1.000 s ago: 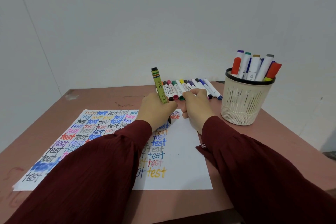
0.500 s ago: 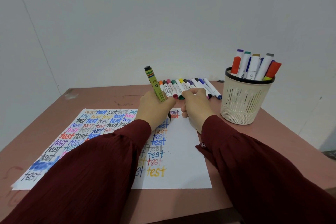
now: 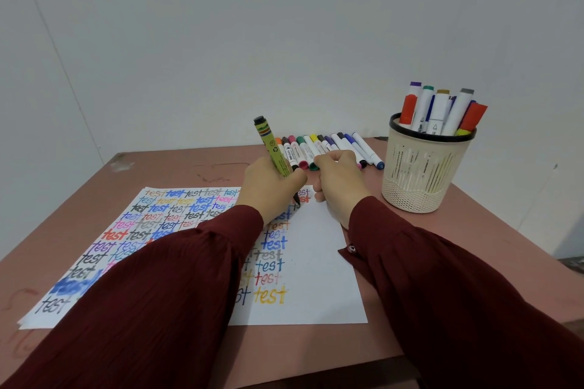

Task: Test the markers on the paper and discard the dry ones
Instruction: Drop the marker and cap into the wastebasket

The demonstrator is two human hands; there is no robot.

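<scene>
My left hand [image 3: 271,189] grips a green marker [image 3: 271,148] that stands nearly upright. Its dark tip touches the white paper [image 3: 316,262] near the top edge, right of the columns of coloured "test" words. My right hand [image 3: 341,183] rests with curled fingers on the paper's top edge, close beside the left hand; nothing shows inside it. Behind both hands a row of capped markers [image 3: 338,147] lies on the table.
A beige mesh basket [image 3: 423,174] at the right holds several upright markers [image 3: 439,110]. The brown table [image 3: 474,246] ends against a white wall behind. My dark red sleeves cover much of the paper's lower part.
The green marker's upper end has leaned slightly to the left, with the tip staying on the paper. Both hands have stayed almost in place.
</scene>
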